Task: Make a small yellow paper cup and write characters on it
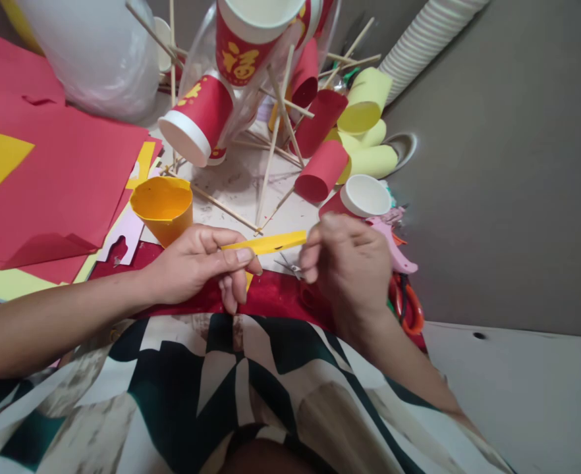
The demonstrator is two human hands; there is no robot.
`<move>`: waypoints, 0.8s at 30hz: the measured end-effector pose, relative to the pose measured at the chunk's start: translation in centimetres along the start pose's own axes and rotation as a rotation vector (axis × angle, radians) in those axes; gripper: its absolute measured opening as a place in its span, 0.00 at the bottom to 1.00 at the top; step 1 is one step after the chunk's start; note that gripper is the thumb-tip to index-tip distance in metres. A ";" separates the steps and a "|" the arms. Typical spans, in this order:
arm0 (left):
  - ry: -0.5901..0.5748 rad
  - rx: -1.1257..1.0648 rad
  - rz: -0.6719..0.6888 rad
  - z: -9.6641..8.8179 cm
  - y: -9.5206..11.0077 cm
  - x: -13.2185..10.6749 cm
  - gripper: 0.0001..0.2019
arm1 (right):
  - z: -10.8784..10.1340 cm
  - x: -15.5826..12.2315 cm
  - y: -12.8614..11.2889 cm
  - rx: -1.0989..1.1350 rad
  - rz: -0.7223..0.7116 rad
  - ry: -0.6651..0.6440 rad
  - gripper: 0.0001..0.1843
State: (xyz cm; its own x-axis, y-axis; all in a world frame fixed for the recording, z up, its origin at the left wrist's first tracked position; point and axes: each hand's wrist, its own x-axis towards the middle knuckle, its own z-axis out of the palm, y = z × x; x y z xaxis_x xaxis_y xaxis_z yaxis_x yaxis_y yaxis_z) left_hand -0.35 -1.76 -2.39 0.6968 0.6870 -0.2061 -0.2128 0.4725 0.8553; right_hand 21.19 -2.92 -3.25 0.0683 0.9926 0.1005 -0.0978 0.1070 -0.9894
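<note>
My left hand (199, 262) pinches one end of a narrow yellow paper strip (271, 243) between thumb and fingers. The strip runs to the right toward my right hand (347, 266), whose fingers are curled closed at its other end; the hand is blurred and I cannot make out whether it grips the strip. Both hands hover over a dark red sheet (271, 296) at the table's near edge, just above my patterned lap. An orange-yellow paper cone cup (163, 205) stands just behind my left hand.
Red and yellow paper sheets (58, 178) lie at the left. Behind are red paper cups (199, 118), red and yellow paper rolls (323, 170), wooden sticks (273, 148) and a plastic bag (97, 52). A pink glue gun (394, 240) and orange scissors (409, 306) lie right.
</note>
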 end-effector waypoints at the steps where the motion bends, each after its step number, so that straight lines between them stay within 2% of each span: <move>1: 0.007 -0.014 0.006 -0.2 0.0 -0.1 0.11 | -0.3 0.3 0.1 0.025 -0.068 0.079 0.19; 3: -0.005 -0.048 -0.002 -0.5 0.0 -0.1 0.10 | -0.6 0.8 0.4 0.033 -0.243 0.167 0.20; 6: -0.051 -0.104 -0.048 -0.9 0.0 0.0 0.10 | -0.9 0.8 0.9 -0.024 -0.506 0.169 0.19; 8: -0.071 -0.130 -0.077 -1.1 0.0 0.1 0.10 | -1.0 0.6 1.2 -0.128 -0.679 0.093 0.09; 9: -0.079 -0.137 -0.093 -1.1 0.0 0.2 0.10 | -1.1 0.6 1.3 -0.209 -0.754 0.031 0.08; 11: -0.102 -0.139 -0.131 -1.2 0.0 0.3 0.10 | -1.4 0.6 1.3 -0.441 -0.886 -0.126 0.22; 12: -0.116 -0.132 -0.150 -1.2 -0.1 0.4 0.10 | -1.6 0.7 1.3 -0.552 -0.930 -0.192 0.23; 14: -0.144 -0.102 -0.192 -1.1 -0.1 0.5 0.11 | -1.8 0.8 1.0 -0.687 -0.977 -0.263 0.18; 16: -0.156 -0.042 -0.228 -0.8 0.1 0.3 0.14 | -1.9 0.9 0.8 -0.708 -1.001 -0.281 0.15; 18: -0.119 0.099 -0.194 -0.3 0.6 -0.5 0.18 | -2.0 1.0 0.6 -0.656 -0.966 -0.264 0.15; 20: 0.011 0.387 0.006 0.2 1.3 -2.0 0.19 | -2.0 1.0 0.5 -0.565 -0.892 -0.222 0.14; 21: 0.140 0.598 0.189 0.4 1.6 -2.9 0.17 | -2.0 0.9 0.5 -0.512 -0.844 -0.192 0.14; 23: 0.397 1.067 0.657 0.4 2.1 -4.6 0.06 | -1.9 0.8 0.6 -0.405 -0.728 -0.122 0.11; 24: 0.491 1.260 0.829 0.2 2.3 -5.3 0.01 | -1.8 0.7 0.7 -0.357 -0.663 -0.091 0.10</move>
State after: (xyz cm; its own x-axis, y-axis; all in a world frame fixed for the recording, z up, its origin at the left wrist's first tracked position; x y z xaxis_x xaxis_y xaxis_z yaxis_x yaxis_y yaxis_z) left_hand -4.38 -4.48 0.75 0.3480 0.7324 0.5852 0.4488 -0.6782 0.5819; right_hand 22.94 -2.21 -4.00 -0.0830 0.7293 0.6792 0.2638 0.6733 -0.6907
